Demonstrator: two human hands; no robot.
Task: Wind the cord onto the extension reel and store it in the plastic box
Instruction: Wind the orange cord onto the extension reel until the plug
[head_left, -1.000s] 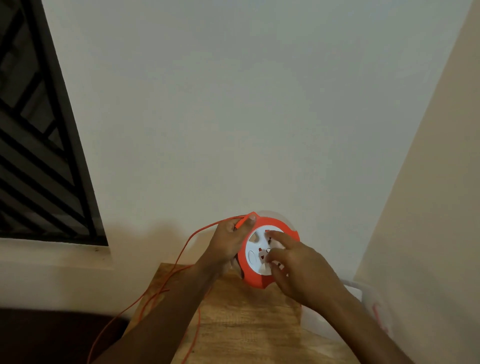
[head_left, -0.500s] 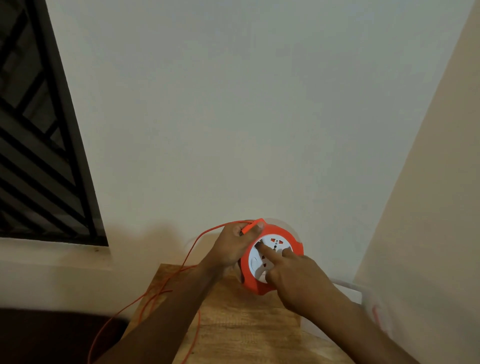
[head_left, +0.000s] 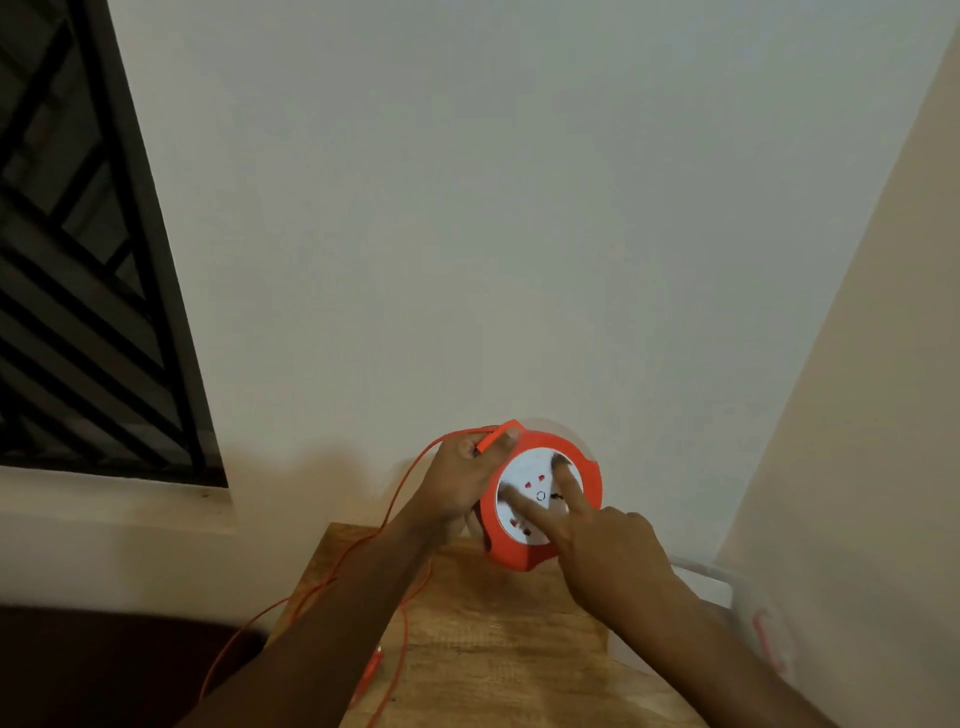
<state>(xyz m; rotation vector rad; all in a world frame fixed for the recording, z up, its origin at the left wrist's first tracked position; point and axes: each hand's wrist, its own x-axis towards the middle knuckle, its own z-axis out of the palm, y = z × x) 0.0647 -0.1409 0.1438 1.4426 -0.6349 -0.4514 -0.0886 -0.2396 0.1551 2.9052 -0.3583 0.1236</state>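
The orange extension reel (head_left: 584, 470) with a white socket face is held upright above the far end of the wooden table (head_left: 493, 634). My left hand (head_left: 462, 480) grips the reel's left rim and its orange handle tab. Two spread fingers of my right hand (head_left: 597, 540) press on the white face. The thin orange cord (head_left: 400, 499) runs from the top of the reel, loops down past my left forearm and trails over the table's left edge. The clear plastic box (head_left: 727, 587) shows only partly at the right, behind my right forearm.
A plain white wall stands close behind the reel. A dark window grille (head_left: 78, 260) fills the upper left above a pale ledge. A beige wall (head_left: 857, 467) closes in on the right. A dark surface (head_left: 104, 670) lies left of the table.
My right-hand fingers have shifted across the white face, now spread with one at the upper right and one at the left. The face's sockets have turned. My left hand keeps its grip.
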